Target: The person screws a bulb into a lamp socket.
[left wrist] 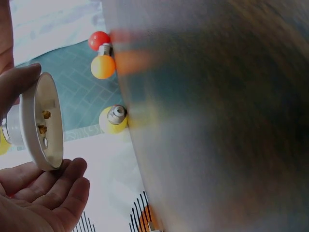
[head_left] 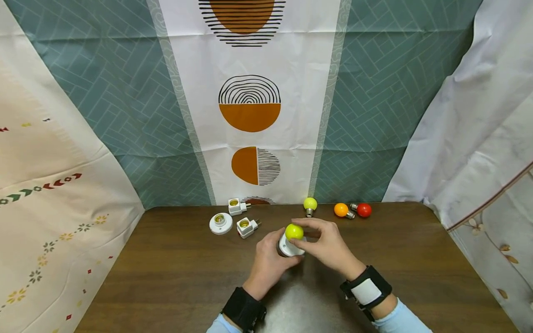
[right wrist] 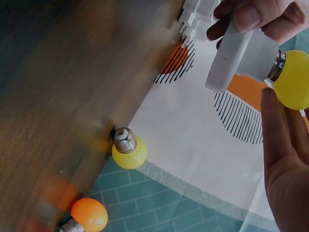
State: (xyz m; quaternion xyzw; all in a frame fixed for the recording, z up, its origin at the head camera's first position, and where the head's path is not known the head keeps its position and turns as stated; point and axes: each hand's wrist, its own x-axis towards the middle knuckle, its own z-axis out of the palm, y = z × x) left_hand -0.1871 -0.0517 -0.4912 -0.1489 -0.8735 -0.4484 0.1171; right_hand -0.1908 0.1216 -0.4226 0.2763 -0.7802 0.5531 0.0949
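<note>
My left hand (head_left: 268, 261) grips a white round lamp holder (head_left: 286, 248) by its rim, lifted over the table. In the left wrist view the hollow underside of the lamp holder (left wrist: 49, 116) shows, with brass screws inside. A yellow light bulb (head_left: 294, 232) sits at the holder's mouth, pinched between thumb and fingers of my right hand (head_left: 326, 243). From the right wrist, a narrow band of the metal screw base shows between the yellow globe (right wrist: 292, 82) and the holder's neck (right wrist: 256, 57); the remainder of the thread is hidden inside.
Back left on the brown table (head_left: 183, 277) are another round lamp holder (head_left: 220, 224) and two white plug-in sockets (head_left: 235, 206). A second yellow bulb (head_left: 310, 204), an orange bulb (head_left: 341, 210) and a red bulb (head_left: 364, 210) lie along the back edge, before a patterned cloth (head_left: 366, 115).
</note>
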